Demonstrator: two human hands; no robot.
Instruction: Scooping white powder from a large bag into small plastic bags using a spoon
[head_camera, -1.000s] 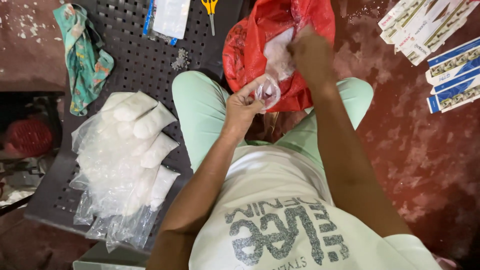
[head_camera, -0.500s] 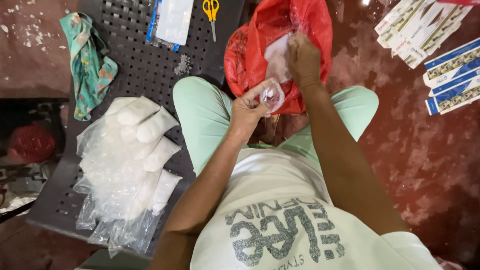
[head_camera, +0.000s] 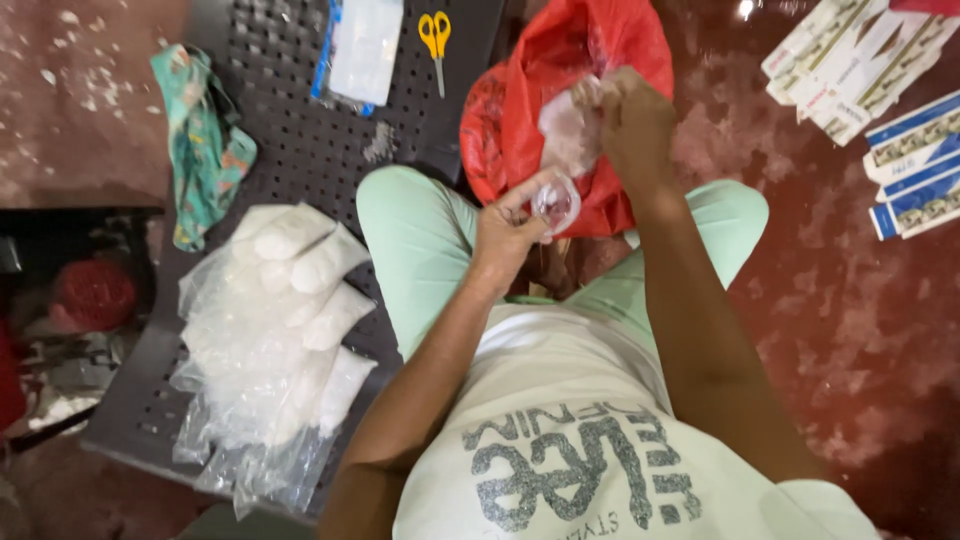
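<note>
- Small clear bag (head_camera: 556, 200) sits pinched in the left hand (head_camera: 508, 232), held up over the lap, just in front of the red bag.
- Far left, a green patterned cloth (head_camera: 203, 145) lies crumpled at the edge of the dark perforated worktop (head_camera: 300, 150).
- Below the cloth, a pile of filled clear packets (head_camera: 290, 290) rests on the worktop — white powder shows in the upper ones, while flat, empty-looking plastic spreads toward the near edge.
- At the top of the worktop lies a flat plastic packet with a blue edge (head_camera: 360, 45), and just right of it a pair of yellow-handled scissors (head_camera: 435, 40), blades pointing toward the person.
- The left hand's fingers are closed narrowly on the small clear bag, thumb and forefinger gripping its mouth.
- A red plastic bag (head_camera: 560, 80) stands open between the knees, touching the pale green trousers (head_camera: 410, 240).
- The right hand (head_camera: 635, 125) is at the mouth of the red bag, its fingers bunched around a lump of whitish material (head_camera: 568, 130) — held tightly, not spread.
- On the far right, several long flat cartons (head_camera: 880, 100), white and blue, lie scattered on the reddish floor (head_camera: 860, 330), well apart from both hands.
</note>
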